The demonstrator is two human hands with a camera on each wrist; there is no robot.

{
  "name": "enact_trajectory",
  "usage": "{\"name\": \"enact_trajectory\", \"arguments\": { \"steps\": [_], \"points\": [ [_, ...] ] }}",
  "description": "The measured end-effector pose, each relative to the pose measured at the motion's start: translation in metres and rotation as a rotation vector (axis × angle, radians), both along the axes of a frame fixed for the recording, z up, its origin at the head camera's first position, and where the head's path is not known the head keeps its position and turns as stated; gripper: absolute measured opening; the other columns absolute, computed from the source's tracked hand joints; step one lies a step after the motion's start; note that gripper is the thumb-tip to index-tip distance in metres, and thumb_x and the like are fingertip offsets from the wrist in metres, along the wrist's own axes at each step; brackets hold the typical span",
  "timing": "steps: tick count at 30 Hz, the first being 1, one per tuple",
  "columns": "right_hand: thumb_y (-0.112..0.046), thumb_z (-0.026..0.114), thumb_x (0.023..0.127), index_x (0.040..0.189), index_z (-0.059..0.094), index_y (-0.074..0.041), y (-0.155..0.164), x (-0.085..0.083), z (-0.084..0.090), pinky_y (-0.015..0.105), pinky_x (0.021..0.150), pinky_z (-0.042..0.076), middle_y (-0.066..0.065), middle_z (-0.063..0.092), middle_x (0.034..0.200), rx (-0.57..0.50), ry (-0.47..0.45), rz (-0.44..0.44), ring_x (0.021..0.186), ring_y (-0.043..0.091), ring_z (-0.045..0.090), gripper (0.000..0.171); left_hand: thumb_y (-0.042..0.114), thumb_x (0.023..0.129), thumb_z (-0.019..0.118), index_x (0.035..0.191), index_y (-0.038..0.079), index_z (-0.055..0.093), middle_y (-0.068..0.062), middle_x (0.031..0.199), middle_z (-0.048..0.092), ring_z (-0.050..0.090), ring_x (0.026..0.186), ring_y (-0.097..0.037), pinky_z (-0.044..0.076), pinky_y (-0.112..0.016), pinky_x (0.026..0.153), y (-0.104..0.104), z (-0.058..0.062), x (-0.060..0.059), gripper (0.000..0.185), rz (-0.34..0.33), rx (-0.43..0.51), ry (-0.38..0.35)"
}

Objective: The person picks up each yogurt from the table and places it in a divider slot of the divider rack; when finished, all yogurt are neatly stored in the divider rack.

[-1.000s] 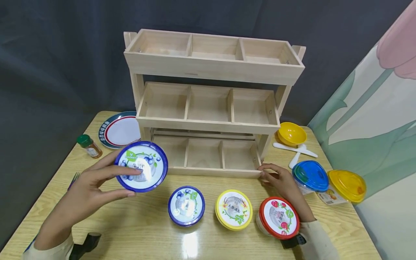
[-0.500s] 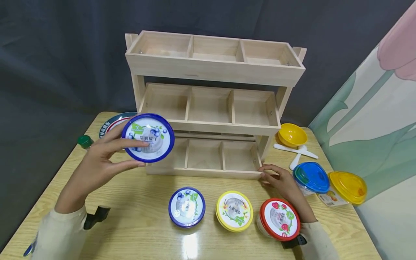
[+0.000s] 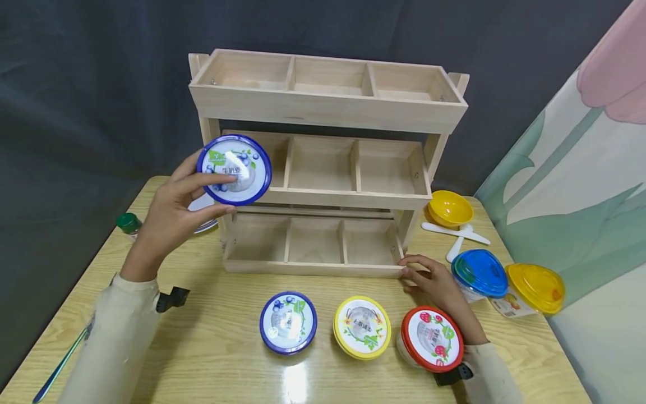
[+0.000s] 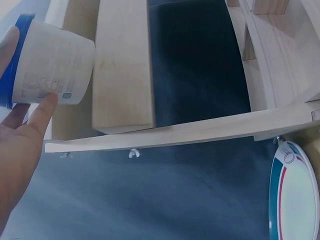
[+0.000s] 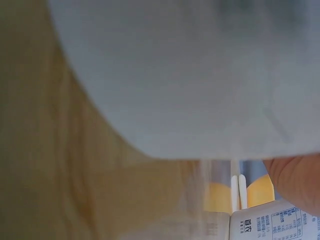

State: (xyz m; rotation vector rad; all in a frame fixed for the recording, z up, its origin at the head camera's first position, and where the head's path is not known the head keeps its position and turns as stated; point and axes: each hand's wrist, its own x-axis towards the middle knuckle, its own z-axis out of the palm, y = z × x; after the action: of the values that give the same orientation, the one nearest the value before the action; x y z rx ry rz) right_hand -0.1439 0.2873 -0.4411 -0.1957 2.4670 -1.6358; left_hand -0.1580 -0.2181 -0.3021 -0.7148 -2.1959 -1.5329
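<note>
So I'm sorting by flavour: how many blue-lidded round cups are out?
2. One cup is held up by the left hand in front of the rack's middle-left compartment. The other cup stands on the table, left of the yellow-lidded cup.

**Cups, tubs and tableware on the table**

Just nearer than the fingers of the right hand (image 3: 439, 286) stands a red-lidded cup (image 3: 432, 338). To its left are a yellow-lidded cup (image 3: 361, 327) and a blue-lidded cup (image 3: 288, 322). Beyond those fingers lie a yellow bowl (image 3: 450, 207), white spoons (image 3: 456, 233) and two lidded tubs (image 3: 480, 273). A plate (image 4: 295, 195) lies under the left hand (image 3: 174, 216).
</note>
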Motion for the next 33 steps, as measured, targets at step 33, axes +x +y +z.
{"name": "enact_trajectory", "arguments": {
  "steps": [33],
  "points": [
    [0.008,0.062,0.107,0.135,0.064,0.009,-0.002,0.000,-0.002,0.035,0.077,0.066,0.034,0.050,0.150,0.019,-0.008,-0.021,0.104,0.035,0.073,0.029,0.014,0.100,0.082,0.142,0.007,0.072,-0.016,0.166,0.038,0.040,0.151,-0.040,0.048,-0.059,0.112,0.018,0.009,-0.038,0.044,0.157,-0.102,-0.152]
  ]
}}
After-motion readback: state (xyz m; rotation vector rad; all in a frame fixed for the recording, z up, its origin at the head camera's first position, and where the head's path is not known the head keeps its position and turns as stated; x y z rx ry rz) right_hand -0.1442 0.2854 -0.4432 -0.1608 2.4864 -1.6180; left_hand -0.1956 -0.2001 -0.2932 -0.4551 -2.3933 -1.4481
